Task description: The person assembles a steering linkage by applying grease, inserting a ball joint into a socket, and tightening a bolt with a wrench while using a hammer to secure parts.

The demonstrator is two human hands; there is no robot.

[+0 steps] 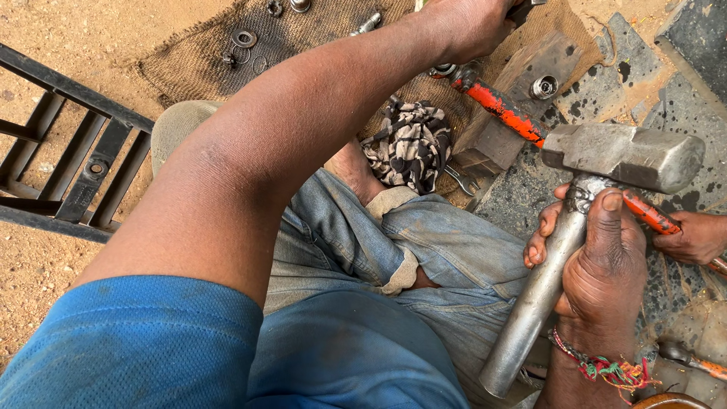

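1. R hand [598, 265]: grip wrapped tight round steel-handled hammer [606, 163], head up over dark floor slab [681, 98].
2. L hand [466, 26]: at burlap mat's [197, 64] top edge on a dark tool [524, 9]; grip can't tell.
3. Another person's hand [697, 236] holds the orange bar [515, 113].

We see sandy brown ground [53, 250] in bright daylight. A rough brown sack cloth [197, 60] lies on it, with small metal rings [244, 38] on top. A black metal frame [68, 163] with bars lies on the left, and dark, spotty paving stones [681, 98] are on the right.
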